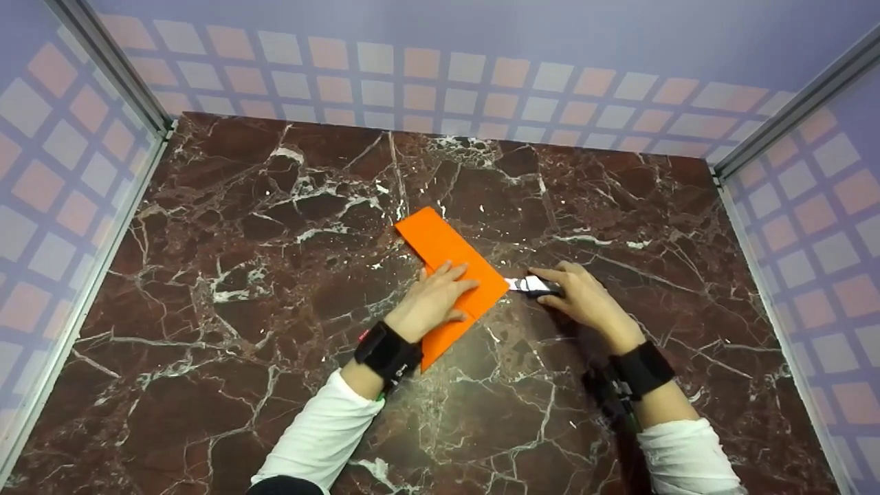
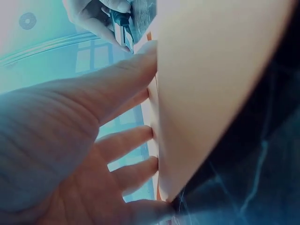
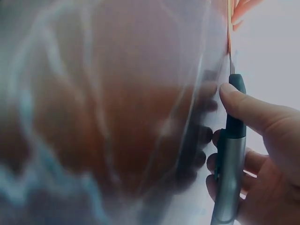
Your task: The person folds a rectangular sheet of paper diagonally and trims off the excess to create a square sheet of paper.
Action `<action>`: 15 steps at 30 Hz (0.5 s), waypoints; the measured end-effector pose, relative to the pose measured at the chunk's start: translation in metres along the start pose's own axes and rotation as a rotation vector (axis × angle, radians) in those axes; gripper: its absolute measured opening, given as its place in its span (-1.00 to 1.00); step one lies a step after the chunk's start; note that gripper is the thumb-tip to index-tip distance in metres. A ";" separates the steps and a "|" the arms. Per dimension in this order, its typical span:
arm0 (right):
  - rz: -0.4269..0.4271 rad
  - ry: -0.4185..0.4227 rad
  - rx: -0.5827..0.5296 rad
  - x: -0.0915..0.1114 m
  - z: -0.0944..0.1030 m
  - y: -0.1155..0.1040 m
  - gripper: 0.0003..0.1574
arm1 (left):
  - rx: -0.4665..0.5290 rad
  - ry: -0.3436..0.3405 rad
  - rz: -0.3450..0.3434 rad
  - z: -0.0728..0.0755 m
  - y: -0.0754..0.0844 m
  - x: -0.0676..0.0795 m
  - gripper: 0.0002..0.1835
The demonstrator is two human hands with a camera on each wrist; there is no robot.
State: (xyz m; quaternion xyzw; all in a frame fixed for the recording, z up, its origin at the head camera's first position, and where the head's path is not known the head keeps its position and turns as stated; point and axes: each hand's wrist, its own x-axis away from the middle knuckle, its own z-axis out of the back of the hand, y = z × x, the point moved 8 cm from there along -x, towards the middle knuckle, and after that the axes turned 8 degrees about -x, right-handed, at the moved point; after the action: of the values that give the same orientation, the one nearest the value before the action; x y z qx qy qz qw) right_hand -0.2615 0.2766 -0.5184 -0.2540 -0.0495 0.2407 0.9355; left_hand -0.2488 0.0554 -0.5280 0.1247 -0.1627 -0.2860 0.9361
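A folded orange sheet (image 1: 443, 240), shaped like a wide corner, lies on the marbled tabletop (image 1: 275, 426). My left hand (image 1: 430, 302) rests on its lower middle with fingers spread; in the left wrist view the fingertips touch the sheet's surface. Just right of the sheet, my right hand (image 1: 588, 299) grips a utility knife (image 1: 538, 286) with a black and silver handle. Its blade (image 3: 232, 66) points left and meets the sheet's right corner; whether the tip is inside the fold cannot be seen.
Pale purple panels with a checked pattern (image 1: 419, 69) stand along the back and both sides. Metal posts (image 1: 113, 69) join them at the corners. Small white specks lie about the tabletop near the sheet. Black straps (image 1: 643, 370) circle both wrists.
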 end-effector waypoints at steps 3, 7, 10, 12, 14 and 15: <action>0.017 -0.006 -0.007 0.003 0.002 0.003 -0.31 | -0.007 0.002 -0.027 0.000 0.002 0.000 -0.25; 0.018 -0.016 -0.016 0.005 0.002 0.007 -0.31 | -0.011 0.003 -0.040 -0.001 0.003 0.000 -0.25; 0.008 -0.021 -0.018 0.005 0.001 0.007 -0.31 | -0.014 0.002 -0.034 -0.001 0.004 -0.001 -0.25; -0.001 -0.023 -0.018 0.005 0.001 0.006 -0.31 | -0.018 0.007 -0.031 -0.002 0.005 -0.001 -0.26; -0.013 -0.024 -0.021 0.004 0.000 0.007 -0.31 | -0.026 0.018 -0.029 -0.001 0.006 -0.001 -0.27; -0.017 -0.025 -0.023 0.004 0.000 0.007 -0.31 | -0.029 0.022 -0.026 -0.001 0.007 0.000 -0.27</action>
State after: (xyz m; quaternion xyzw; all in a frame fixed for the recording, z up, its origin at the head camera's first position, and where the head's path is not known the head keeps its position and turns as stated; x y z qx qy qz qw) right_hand -0.2614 0.2836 -0.5217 -0.2613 -0.0659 0.2351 0.9339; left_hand -0.2452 0.0611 -0.5271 0.1164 -0.1465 -0.2990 0.9357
